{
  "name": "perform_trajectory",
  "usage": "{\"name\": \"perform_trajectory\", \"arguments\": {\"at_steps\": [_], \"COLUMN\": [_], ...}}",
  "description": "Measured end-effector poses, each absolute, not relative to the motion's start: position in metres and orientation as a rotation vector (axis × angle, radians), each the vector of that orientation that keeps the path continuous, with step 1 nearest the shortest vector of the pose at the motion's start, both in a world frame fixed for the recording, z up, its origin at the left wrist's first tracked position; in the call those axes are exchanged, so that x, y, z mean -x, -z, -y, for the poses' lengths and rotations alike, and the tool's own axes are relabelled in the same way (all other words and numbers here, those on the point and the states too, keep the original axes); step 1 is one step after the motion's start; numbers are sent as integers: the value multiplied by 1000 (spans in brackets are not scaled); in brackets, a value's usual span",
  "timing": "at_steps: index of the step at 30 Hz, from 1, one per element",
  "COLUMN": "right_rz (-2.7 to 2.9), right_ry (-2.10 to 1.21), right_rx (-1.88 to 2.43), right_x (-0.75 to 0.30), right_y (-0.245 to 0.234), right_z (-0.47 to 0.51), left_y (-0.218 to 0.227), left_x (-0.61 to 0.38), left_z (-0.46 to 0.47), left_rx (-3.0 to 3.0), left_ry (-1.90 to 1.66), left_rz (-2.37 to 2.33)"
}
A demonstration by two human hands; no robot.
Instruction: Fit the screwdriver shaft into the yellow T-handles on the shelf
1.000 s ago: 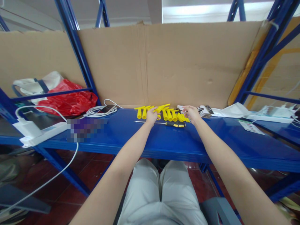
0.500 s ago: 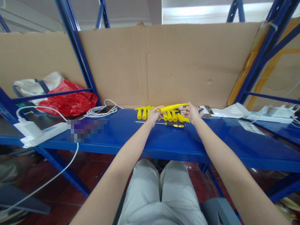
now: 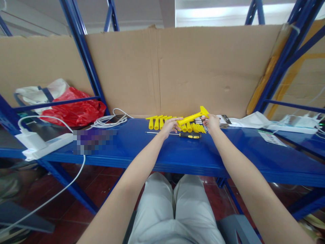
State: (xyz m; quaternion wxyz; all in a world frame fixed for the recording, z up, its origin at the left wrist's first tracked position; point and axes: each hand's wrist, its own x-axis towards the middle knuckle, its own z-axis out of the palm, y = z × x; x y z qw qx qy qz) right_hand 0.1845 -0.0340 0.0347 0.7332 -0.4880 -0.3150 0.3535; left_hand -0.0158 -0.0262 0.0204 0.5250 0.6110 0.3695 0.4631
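My left hand (image 3: 169, 127) is closed around the lower handle end of a yellow plastic scraper (image 3: 191, 118). The scraper is raised above the bench and slants up to the right, its wide flared head (image 3: 204, 111) uppermost. My right hand (image 3: 213, 123) grips at a corner of that head, thumb on top; its other fingers are curled and partly hidden. Under the raised scraper lie several similar yellow scrapers (image 3: 156, 123) in a row and a pile of small flat yellow pieces (image 3: 198, 128). In front of them is a screwdriver (image 3: 190, 135) with a black and yellow handle.
A blue metal bench (image 3: 142, 149) stands before a cardboard panel (image 3: 193, 67). At the left are a power strip (image 3: 54, 144), coiled white cable (image 3: 108, 121) and a red plastic bag (image 3: 76, 107). Small cards (image 3: 223, 120) and a white sheet (image 3: 254, 120) lie at the right.
The scraper has turned about its handle, so its head now shows its broad face instead of its edge. My right hand has shifted slightly right, my left hand hardly at all.
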Motion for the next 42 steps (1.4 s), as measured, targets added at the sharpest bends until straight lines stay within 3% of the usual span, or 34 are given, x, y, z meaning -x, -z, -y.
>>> {"name": "perform_trajectory", "arguments": {"at_steps": [14, 21, 30, 42], "right_rz": [774, 846, 1062, 1356], "right_ry": [-757, -758, -844, -954], "right_rx": [1108, 1134, 1190, 1270], "right_x": [-177, -174, -162, -148], "right_y": [-33, -31, -26, -24], "right_z": [34, 34, 38, 43], "left_y": [-7, 1, 1, -5], "left_x": [12, 7, 9, 10], "left_z": [18, 10, 19, 24], "left_rx": [-1641, -1968, -2494, -2538], "left_ry": [-968, -1059, -1051, -1003], "left_rz": [-872, -932, -1286, -1535]}}
